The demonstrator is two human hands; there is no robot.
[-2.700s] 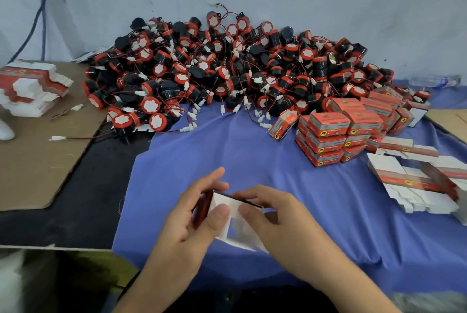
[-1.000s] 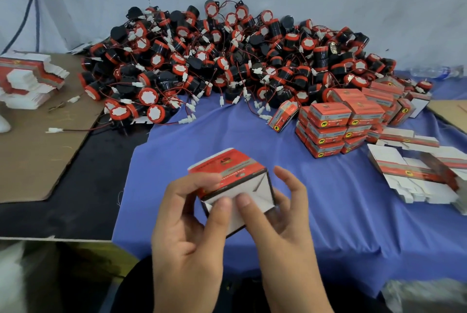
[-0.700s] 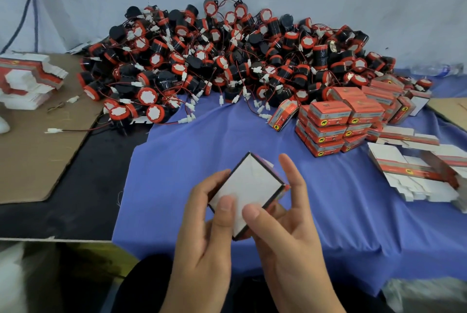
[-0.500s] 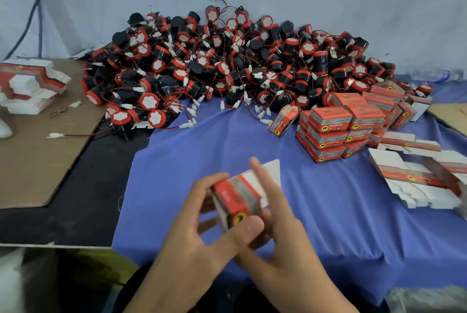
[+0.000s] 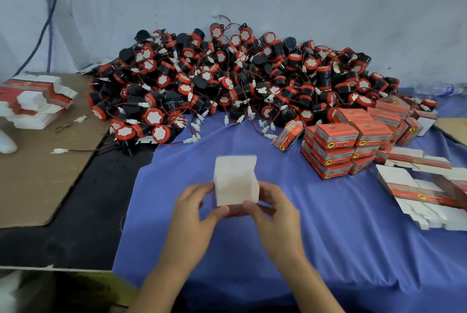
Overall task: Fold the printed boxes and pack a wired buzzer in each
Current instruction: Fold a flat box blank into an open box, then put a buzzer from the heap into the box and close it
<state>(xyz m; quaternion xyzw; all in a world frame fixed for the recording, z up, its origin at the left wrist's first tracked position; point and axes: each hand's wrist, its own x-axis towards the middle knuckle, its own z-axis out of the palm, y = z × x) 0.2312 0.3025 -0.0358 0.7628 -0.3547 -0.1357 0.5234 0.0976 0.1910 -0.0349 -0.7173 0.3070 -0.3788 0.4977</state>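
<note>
A small printed box (image 5: pixel 235 184) stands open above the blue cloth (image 5: pixel 328 249), its white inside and raised lid flap facing me, a strip of red showing at its base. My left hand (image 5: pixel 194 214) grips its left side and my right hand (image 5: pixel 273 209) grips its right side, thumbs on the near edge. Behind, a big heap of black and red wired buzzers (image 5: pixel 240 83) lies against the wall. No buzzer is visible in the box.
Closed red boxes (image 5: pixel 338 146) are stacked at mid right. Flat unfolded boxes (image 5: pixel 424 191) lie at the right edge, and another flat stack (image 5: pixel 32 98) sits on brown cardboard (image 5: pixel 30 181) at the left. One loose box (image 5: pixel 288 133) leans by the heap.
The flat blank was opened into a box, its bottom closed, then turned over. Now it is upright with the open top and lid flap up, both hands still on it.
</note>
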